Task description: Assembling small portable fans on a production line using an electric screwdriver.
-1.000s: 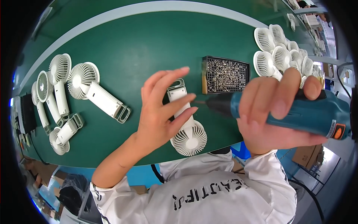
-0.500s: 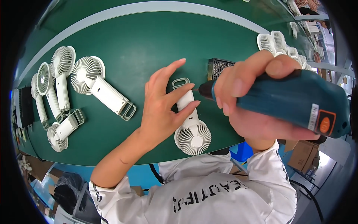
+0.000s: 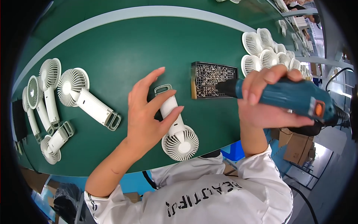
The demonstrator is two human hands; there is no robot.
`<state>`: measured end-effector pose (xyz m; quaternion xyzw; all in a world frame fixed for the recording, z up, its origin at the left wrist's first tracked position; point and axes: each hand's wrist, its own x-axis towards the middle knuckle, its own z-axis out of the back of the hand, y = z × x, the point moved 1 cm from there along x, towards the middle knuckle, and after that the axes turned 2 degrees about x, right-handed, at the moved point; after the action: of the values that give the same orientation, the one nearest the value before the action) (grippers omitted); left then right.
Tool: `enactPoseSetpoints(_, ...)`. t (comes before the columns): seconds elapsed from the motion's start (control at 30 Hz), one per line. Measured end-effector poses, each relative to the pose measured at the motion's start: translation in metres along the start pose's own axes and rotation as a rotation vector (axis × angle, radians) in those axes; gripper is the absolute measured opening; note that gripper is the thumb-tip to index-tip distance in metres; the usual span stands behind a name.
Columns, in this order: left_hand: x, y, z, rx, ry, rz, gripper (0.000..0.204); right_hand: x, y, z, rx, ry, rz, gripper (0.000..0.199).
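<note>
A white handheld fan (image 3: 176,128) lies on the green tabletop in front of me, its round grille toward me and its wire loop away. My left hand (image 3: 147,114) steadies it, thumb and forefinger across the handle, other fingers stretched out. In my right hand (image 3: 257,97) is a blue electric screwdriver (image 3: 287,98), gripped around its body. Its dark nose points left, over a black tray of small screws (image 3: 212,76). The bit's tip cannot be made out against the screws.
Several more white fans (image 3: 95,106) lie at the left of the table. A cluster of fans (image 3: 263,48) stands at the back right. Beyond a pale curved strip (image 3: 149,12) the green surface continues. Cardboard boxes (image 3: 298,149) and a blue bin (image 3: 234,150) are below the table.
The screwdriver in my right hand has left the fan's handle end and its nose is now at the screw tray. My left hand stays on the fan. The whole view has shifted somewhat.
</note>
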<state>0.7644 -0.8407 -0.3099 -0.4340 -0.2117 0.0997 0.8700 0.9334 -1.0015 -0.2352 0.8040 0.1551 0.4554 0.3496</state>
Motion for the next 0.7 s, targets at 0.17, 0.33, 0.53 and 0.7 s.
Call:
enactPoseSetpoints(0.17, 0.002, -0.001, -0.001, 0.047, -0.007, -0.012, 0.034, -0.006, -0.012, 0.009, 0.065, -0.03, 0.063, 0.106)
enactPoseSetpoints(0.33, 0.0, -0.004, -0.001, 0.039, -0.024, 0.012, 0.033, -0.005, -0.02, -0.003, 0.082, -0.075, -0.026, 0.092)
enactPoseSetpoints(0.53, 0.002, -0.004, 0.006, -0.029, -0.125, -0.224, 0.035, 0.003, 0.017, -0.022, 0.079, -0.041, 0.026, 0.076)
enactPoseSetpoints(0.7, 0.004, -0.016, 0.007, -0.077, -0.07, -0.218, 0.035, 0.006, 0.022, -0.04, 0.17, -0.069, -0.058, 0.066)
